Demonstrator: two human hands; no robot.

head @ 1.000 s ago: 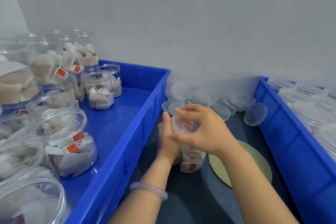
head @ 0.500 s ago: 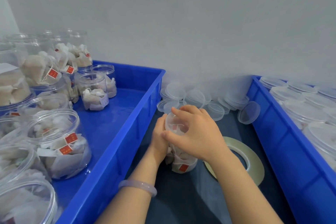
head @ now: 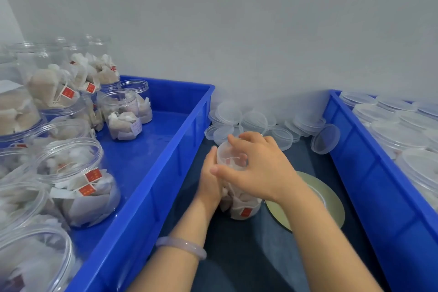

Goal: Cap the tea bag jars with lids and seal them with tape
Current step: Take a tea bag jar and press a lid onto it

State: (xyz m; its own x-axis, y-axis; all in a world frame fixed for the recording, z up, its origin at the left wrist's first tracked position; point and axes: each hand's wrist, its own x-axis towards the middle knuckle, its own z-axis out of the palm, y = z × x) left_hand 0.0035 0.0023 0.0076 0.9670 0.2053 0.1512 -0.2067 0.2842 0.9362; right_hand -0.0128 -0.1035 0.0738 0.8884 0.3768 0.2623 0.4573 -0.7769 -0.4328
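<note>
- Jar on the desk between left bin and right bin: left hand grips its side, right hand clasps the lid on its mouth.
- Tape roll lies just beside it; sealing not yet begun.
- Open jars in the left bin await lids.

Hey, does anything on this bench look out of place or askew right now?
One loose lid stands tilted on its edge, leaning against the right blue bin, while the other lids lie in a loose heap. Nothing looks spilled or damaged.
</note>
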